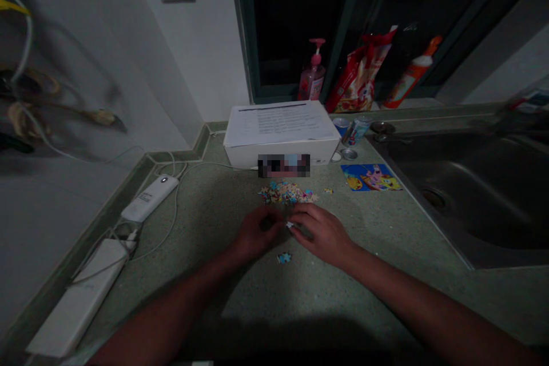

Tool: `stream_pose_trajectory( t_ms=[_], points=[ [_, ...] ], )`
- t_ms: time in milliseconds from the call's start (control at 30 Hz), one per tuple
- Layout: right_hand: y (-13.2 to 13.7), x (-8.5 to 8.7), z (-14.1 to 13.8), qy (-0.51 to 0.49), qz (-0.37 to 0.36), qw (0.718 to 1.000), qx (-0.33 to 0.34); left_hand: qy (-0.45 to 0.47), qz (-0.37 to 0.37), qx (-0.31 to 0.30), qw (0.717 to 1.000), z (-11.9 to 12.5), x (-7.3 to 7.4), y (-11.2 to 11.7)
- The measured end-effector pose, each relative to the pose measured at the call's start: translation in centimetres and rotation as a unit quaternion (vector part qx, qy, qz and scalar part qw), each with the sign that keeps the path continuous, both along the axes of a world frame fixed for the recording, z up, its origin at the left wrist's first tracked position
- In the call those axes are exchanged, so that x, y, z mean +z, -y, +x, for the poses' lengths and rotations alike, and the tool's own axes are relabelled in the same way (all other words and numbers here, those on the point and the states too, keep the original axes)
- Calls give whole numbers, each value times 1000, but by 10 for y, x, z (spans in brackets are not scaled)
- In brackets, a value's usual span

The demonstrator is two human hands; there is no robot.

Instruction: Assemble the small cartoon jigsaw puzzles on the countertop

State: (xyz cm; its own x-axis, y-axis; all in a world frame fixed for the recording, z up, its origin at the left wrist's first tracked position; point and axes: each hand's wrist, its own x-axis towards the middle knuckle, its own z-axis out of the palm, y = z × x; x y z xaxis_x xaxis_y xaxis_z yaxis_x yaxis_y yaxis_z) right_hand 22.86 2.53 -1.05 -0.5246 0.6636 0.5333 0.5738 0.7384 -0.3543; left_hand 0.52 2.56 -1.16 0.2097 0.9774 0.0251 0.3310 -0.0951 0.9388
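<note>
Two hands work close together over the speckled green worktop [266, 303]. Right hand [321, 233]: fingers pinched closed on a small pale jigsaw piece [290, 224], which is mostly hidden at their tips. Left hand [259, 234]: fingers curled inward, almost meeting the right fingertips; whether they hold anything, I cannot tell.

A loose heap of jigsaw pieces [286, 193] lies just ahead of the hands, a single blue piece [283, 258] just behind them, and another stray piece [328, 190] to the right of the heap. Handling note: pieces this small seem best taken by their edges, one at a time, well clear of the heap, so that it is not disturbed. A cartoon picture card [371, 177] lies flat further right.

Containers: a white cardboard box [244, 154] stands behind the heap, closed, with a printed sheet [278, 123] on top — contents hidden. On the window sill behind it are a pump bottle [313, 77] holding pink liquid, a red snack bag [360, 71] and an orange-capped bottle [412, 71], the last two sealed or opaque — contents not visible. A drinks can [355, 130] lies just right of the box, beside a steel sink [493, 200].
</note>
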Motion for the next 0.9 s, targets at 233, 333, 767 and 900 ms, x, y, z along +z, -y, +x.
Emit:
stream_pose_trajectory(
  t_ms=[233,333,767,900],
  points=[
    [-3,6,5,-31,4,999,-17,-5,1,19,1000,-1,-2,-2],
    [-5,7,9,-63,22,997,-40,-24,2,32,999,-2,-1,-2],
    [-9,12,15,-101,58,990,-77,-38,4,42,998,-1,-2,-3],
    [-9,10,15,-105,55,990,-72,-48,7,45,998,-1,-1,-2]
  ],
)
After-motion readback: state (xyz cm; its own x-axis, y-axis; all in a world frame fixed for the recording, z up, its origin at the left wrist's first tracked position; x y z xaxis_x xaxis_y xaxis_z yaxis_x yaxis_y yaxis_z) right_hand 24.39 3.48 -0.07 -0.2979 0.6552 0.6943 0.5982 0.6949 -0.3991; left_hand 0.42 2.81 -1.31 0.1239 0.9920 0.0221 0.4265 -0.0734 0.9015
